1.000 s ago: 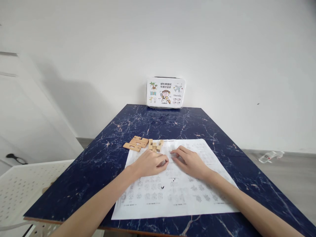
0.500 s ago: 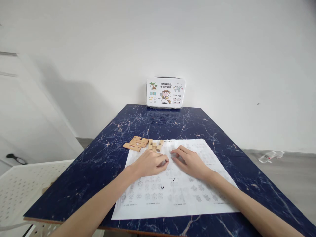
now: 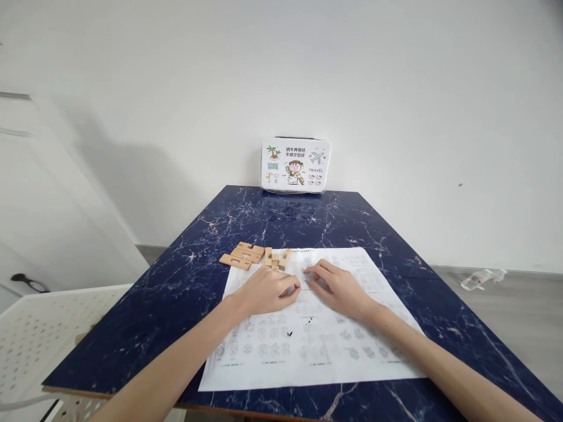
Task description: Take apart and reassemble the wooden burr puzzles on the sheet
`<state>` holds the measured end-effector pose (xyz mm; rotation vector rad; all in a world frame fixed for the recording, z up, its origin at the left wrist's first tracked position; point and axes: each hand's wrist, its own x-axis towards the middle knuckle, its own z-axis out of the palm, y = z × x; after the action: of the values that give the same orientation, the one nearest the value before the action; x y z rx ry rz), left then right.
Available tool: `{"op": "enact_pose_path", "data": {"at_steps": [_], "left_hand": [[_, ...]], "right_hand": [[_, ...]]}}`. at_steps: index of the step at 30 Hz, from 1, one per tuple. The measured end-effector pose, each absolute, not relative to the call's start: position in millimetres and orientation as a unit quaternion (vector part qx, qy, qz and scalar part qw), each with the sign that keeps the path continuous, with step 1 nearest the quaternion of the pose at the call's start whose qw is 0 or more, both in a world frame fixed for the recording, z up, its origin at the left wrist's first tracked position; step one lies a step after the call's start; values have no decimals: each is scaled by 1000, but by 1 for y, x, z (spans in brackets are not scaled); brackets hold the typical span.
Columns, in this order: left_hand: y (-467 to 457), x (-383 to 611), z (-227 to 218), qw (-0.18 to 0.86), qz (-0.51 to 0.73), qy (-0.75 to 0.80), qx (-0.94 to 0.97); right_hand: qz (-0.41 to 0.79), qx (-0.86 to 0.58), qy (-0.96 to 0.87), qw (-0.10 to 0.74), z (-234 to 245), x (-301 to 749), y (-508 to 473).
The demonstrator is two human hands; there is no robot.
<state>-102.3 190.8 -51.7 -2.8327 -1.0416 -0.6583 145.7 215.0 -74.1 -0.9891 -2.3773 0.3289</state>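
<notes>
My left hand (image 3: 269,290) rests on a large printed paper sheet (image 3: 264,378), its thumb and index fingertip pinched together with no object showing between them. Just beyond its knuckles stands a small group of wooden puzzle blocks (image 3: 276,259), partly hidden by the hand. Flat notched wooden pieces (image 3: 240,255) lie to the left of that group, overlapping the sheet's far left corner. My right hand (image 3: 338,287) lies on the sheet too, fingers loosely bent, thumb apart from them, holding nothing. A narrow gap separates the two hands. Rows of faint line drawings cover the paper.
The table (image 3: 281,223) has a dark blue marbled top. A white illustrated case (image 3: 294,165) stands at its far edge against the wall. A white perforated basket (image 3: 53,328) is at the left, and a clear plastic bottle (image 3: 477,279) lies on the floor at right.
</notes>
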Motion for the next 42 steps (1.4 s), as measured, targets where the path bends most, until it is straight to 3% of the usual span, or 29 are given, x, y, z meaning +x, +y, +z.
{"op": "enact_pose_path", "data": {"at_steps": [35, 42], "left_hand": [[190, -102, -50, 27, -213, -338, -916], [193, -102, -50, 65, -306, -393, -865]], "right_hand": [[126, -372, -880, 267, -74, 146, 215], [117, -370, -881, 269, -74, 145, 215]]}}
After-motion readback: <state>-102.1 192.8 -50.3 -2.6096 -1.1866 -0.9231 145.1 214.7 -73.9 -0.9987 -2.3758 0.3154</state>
